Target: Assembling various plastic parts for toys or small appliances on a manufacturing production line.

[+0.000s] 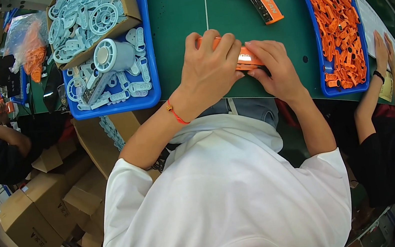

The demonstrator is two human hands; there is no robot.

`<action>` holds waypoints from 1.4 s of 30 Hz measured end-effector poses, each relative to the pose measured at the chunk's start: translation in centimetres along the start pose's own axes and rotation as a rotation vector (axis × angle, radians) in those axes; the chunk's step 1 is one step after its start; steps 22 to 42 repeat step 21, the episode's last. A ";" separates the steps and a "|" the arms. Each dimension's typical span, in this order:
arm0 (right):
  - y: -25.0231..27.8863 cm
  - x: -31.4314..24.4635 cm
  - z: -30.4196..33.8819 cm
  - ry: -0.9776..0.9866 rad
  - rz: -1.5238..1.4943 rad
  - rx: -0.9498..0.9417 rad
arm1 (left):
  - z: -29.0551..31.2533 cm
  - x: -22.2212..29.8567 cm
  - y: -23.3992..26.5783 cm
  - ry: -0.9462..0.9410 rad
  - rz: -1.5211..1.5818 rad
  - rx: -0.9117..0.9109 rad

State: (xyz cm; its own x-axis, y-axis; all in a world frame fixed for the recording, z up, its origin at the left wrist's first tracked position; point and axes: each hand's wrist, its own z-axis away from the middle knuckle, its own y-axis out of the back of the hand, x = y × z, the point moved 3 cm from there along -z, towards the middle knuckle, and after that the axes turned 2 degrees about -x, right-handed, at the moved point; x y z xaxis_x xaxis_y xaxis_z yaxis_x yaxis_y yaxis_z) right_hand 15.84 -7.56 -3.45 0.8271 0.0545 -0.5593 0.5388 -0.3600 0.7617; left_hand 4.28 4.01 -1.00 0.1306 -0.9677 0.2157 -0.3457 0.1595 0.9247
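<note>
Both my hands are on an orange handheld fan body [245, 57] at the near edge of the green table. My left hand [209, 66] wraps over its left part from above, fingers curled, hiding most of it. My right hand [275, 64] grips its right end, thumb below and fingers on top. A short orange stretch with pale lettering shows between the hands. Beyond them lies another orange handheld fan [263, 0], its round head at the far end and dark inner parts showing along its handle.
On the left, a blue tray [119, 107] holds light-blue parts, a light-blue fan [114, 55] and a cardboard box [130, 6] of more parts. On the right, another blue tray [349, 89] holds small orange parts. Co-workers sit at both sides; cartons [34, 217] stand lower left.
</note>
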 end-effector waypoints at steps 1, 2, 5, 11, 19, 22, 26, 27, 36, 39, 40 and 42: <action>-0.1 0.2 -0.1 -0.006 -0.005 -0.001 | -0.1 0.0 0.0 -0.003 -0.018 -0.026; 0.0 0.2 -0.2 0.030 0.020 0.012 | -0.2 0.0 -0.1 -0.007 -0.036 -0.052; -0.1 0.1 0.1 0.067 0.053 0.039 | -0.2 -0.1 -0.1 -0.055 -0.031 0.066; -0.3 -0.7 -0.1 0.014 0.113 0.081 | -0.2 -0.4 -0.3 -0.050 0.054 0.091; -0.5 -0.7 0.0 -0.066 0.031 0.143 | 0.0 -0.7 -0.4 -0.083 0.032 0.093; -0.3 -0.8 0.0 -0.064 0.057 0.083 | 0.0 -0.6 -0.4 -0.098 0.019 0.093; -0.3 -0.8 0.0 -0.064 0.057 0.083 | 0.0 -0.6 -0.4 -0.098 0.019 0.093; -0.3 -0.8 0.0 -0.064 0.057 0.083 | 0.0 -0.6 -0.4 -0.098 0.019 0.093; -0.3 -0.8 0.0 -0.064 0.057 0.083 | 0.0 -0.6 -0.4 -0.098 0.019 0.093; -0.3 -0.8 0.0 -0.064 0.057 0.083 | 0.0 -0.6 -0.4 -0.098 0.019 0.093; -0.3 -0.8 0.0 -0.064 0.057 0.083 | 0.0 -0.6 -0.4 -0.098 0.019 0.093; -0.3 -0.8 0.0 -0.064 0.057 0.083 | 0.0 -0.6 -0.4 -0.098 0.019 0.093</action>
